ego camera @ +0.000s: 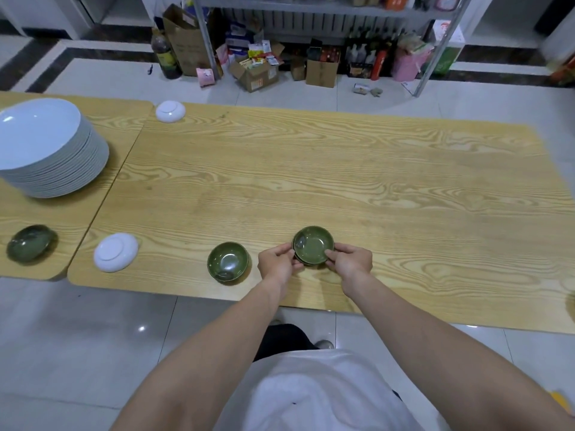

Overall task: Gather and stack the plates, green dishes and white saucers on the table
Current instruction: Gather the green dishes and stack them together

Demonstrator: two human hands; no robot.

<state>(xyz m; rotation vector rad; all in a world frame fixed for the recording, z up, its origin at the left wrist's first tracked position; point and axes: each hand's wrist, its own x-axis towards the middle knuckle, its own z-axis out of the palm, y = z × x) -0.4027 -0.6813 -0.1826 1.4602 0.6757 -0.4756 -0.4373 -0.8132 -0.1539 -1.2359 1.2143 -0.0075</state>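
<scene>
A small stack of green dishes (312,244) sits near the front edge of the wooden table (342,181). My left hand (277,262) pinches its left rim and my right hand (351,259) pinches its right rim. Another green dish (228,261) stands just left of my left hand. A third green dish (31,242) lies tilted at the far left. An upside-down white saucer (115,252) rests between those two, and a second one (170,111) sits at the table's far edge. A tall stack of white plates (46,150) stands at the back left.
A second table (77,213) butts against the main table on the left, with a narrow gap between them. Beyond the tables, boxes, bottles and bags crowd the floor under a metal shelf (326,14). The floor is glossy tile.
</scene>
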